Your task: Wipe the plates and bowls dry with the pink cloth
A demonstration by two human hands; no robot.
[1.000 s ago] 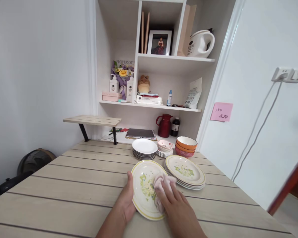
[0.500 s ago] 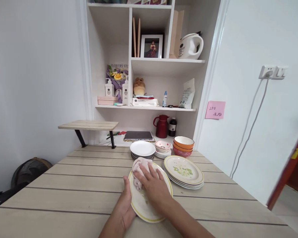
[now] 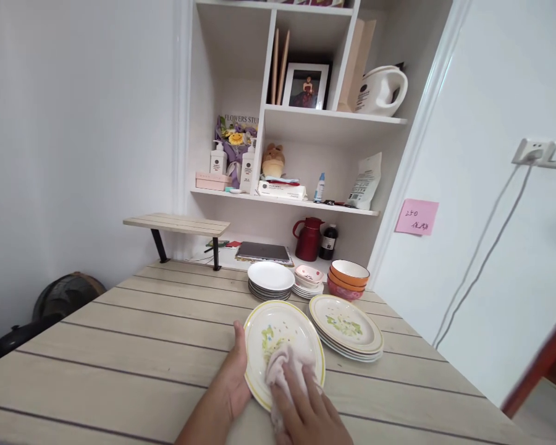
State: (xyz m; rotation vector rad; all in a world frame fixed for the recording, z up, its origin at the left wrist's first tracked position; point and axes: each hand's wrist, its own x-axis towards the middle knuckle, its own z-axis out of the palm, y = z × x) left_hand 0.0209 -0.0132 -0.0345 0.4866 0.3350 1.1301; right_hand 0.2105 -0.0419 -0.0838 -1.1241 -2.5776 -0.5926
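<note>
A cream plate (image 3: 278, 321) with a yellow rim and a green floral print is tilted up over the table. My left hand (image 3: 235, 380) grips its left edge, thumb along the rim and the other fingers hidden beneath. Spread over the lower right of the plate, my right hand (image 3: 306, 405) presses a pale pink cloth (image 3: 287, 364) against its face. Just to the right lies a stack of matching plates (image 3: 347, 324). Behind stand a stack of white plates (image 3: 271, 276), small pink dishes (image 3: 309, 275) and orange and pink bowls (image 3: 348, 281).
The slatted wooden table (image 3: 157, 346) carries a small raised shelf (image 3: 178, 224) at its far left. Along the back are a closed laptop (image 3: 264, 251), a red jug (image 3: 309, 239) and a dark bottle (image 3: 328, 242). White shelving (image 3: 324, 123) rises behind them.
My right hand has slid the cloth from the plate's upper left down to its lower right, uncovering the print. My left hand keeps its hold. The camera view has shifted and tilted.
</note>
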